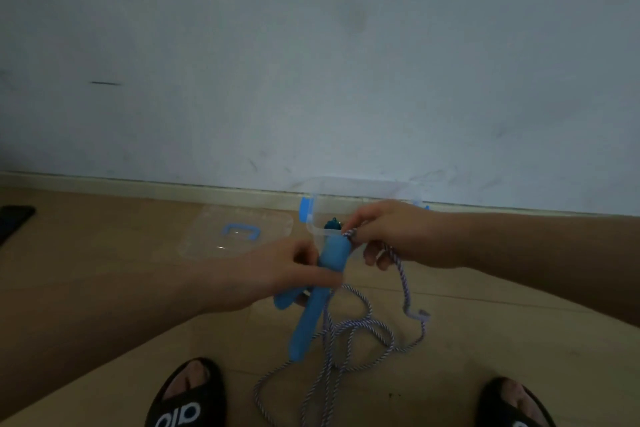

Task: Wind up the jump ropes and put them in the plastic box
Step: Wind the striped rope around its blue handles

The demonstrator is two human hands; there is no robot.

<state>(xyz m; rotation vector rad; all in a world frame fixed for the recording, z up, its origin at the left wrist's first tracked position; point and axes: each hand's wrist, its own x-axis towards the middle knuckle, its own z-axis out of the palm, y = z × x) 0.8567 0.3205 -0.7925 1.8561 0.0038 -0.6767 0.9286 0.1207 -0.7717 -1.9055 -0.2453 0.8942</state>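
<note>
My left hand (291, 274) grips two blue jump-rope handles (313, 308) held together, one long and pointing down, the other poking out to the left. My right hand (384, 236) pinches the purple-and-white twisted rope (349, 333) at the top end of the handles. The remaining rope hangs in loose loops down to the floor between my feet. A clear plastic box (363, 194) with blue latches stands against the wall just behind my hands.
The box's clear lid (239, 236) with a blue handle lies flat on the wooden floor left of the box. A dark object (14, 218) lies at the far left. My feet in black slippers (188, 395) stand at the bottom edge.
</note>
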